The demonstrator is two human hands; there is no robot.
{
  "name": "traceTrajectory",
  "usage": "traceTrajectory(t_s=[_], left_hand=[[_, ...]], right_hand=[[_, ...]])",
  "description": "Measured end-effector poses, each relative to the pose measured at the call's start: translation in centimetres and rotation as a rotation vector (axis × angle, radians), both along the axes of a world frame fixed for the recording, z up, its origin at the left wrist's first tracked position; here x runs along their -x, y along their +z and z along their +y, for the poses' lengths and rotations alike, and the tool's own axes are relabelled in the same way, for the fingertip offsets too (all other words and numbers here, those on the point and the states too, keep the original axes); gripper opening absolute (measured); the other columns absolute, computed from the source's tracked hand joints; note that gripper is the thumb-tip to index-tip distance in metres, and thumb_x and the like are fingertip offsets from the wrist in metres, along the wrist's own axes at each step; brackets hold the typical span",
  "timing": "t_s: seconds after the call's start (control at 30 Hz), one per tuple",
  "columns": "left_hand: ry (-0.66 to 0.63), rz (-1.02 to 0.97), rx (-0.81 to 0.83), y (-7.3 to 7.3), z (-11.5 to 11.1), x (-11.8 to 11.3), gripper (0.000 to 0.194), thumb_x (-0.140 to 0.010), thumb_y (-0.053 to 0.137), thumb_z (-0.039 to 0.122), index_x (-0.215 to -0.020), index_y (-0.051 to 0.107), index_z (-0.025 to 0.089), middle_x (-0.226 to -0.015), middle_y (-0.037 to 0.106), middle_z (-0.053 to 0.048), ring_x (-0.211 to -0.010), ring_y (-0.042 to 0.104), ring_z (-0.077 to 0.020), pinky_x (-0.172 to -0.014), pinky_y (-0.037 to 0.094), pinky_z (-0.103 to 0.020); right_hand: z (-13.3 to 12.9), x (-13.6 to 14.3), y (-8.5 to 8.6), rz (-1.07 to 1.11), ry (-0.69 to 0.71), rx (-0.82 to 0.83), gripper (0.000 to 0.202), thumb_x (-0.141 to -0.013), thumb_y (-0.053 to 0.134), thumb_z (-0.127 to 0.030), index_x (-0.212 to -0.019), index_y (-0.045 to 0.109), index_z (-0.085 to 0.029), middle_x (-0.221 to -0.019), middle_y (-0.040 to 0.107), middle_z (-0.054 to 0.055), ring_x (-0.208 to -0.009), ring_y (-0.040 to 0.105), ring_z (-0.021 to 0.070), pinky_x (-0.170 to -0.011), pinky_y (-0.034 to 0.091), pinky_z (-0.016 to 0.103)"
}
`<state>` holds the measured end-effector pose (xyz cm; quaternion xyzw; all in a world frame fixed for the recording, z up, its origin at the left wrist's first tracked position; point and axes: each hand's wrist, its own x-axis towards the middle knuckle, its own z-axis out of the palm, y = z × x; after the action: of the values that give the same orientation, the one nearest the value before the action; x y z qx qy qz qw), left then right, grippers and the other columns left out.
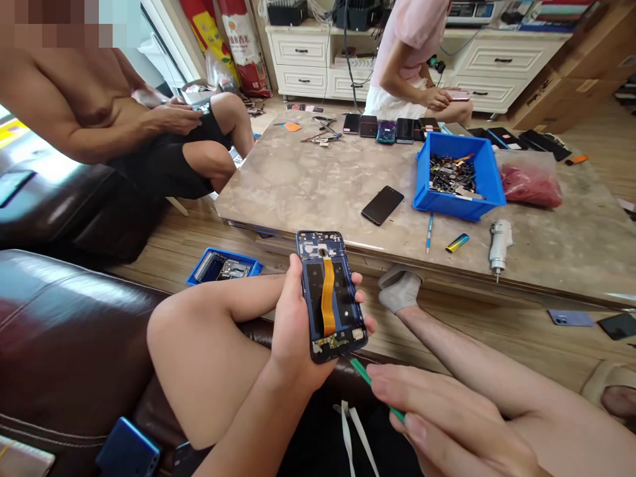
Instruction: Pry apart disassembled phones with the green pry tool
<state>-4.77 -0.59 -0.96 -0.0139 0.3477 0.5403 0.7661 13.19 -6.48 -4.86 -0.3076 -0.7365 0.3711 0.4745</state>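
Observation:
An opened phone frame (313, 291) lies in my left hand (293, 324), whose thumb presses its left edge while the fingers curl round the right edge. A wide orange flex cable (328, 298) runs down the middle of the frame, and a small green board shows at its lower end. My right hand (437, 411) is closed on a thin green tool (360, 371). The tool's tip is close to the lower right corner of the phone frame; whether they touch is unclear. White drawstrings (346, 430) hang below on dark clothing.
A stone-topped table (298, 179) bears a black phone (382, 205), a blue bin (460, 207) of small parts, a white electric screwdriver (499, 245) and a red bag (531, 182). Two other people sit beyond. A blue tray (253, 268) stands on the floor; a blue phone (128, 447) lies lower left.

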Motion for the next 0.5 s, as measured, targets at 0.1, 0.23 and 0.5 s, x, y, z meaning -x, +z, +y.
traceTrajectory(t_s=[0.1, 0.23, 0.5], left_hand=[[0.013, 0.002, -0.013, 0.2, -0.1, -0.1, 0.063, -0.103, 0.028, 0.062, -0.104, 0.068, 0.014, -0.101, 0.064, -0.012, -0.075, 0.059, -0.0218, -0.060, 0.058, -0.042], [-0.056, -0.048, -0.019, -0.2, -0.3, 0.0, 0.072, -0.101, 0.025, 0.068, -0.103, 0.070, 0.012, -0.092, 0.065, -0.012, -0.070, 0.061, -0.0213, -0.060, 0.056, -0.037], [-0.171, -0.176, -0.052, -0.9, -0.2, -0.4, 0.083, -0.098, 0.021, 0.074, -0.108, 0.071, 0.009, -0.091, 0.066, -0.013, -0.071, 0.063, -0.0238, -0.065, 0.053, -0.039]], right_hand=[[0.0, -0.2, -0.2, 0.018, 0.017, -0.022, 0.069, -0.091, 0.062, -0.019, -0.153, 0.048, -0.048, -0.120, 0.072, -0.005, -0.093, 0.077, 0.0232, -0.074, 0.071, 0.026], [0.4, -0.6, -0.1, 0.085, -0.008, 0.040, 0.051, -0.099, 0.059, -0.017, -0.141, 0.057, -0.047, -0.112, 0.076, -0.004, -0.098, 0.077, 0.0238, -0.081, 0.071, 0.038], [-0.2, 0.3, -0.1, 0.228, -0.200, 0.025, 0.027, -0.102, 0.058, -0.014, -0.123, 0.066, -0.028, -0.104, 0.078, 0.003, -0.097, 0.077, 0.0240, -0.089, 0.069, 0.044]])
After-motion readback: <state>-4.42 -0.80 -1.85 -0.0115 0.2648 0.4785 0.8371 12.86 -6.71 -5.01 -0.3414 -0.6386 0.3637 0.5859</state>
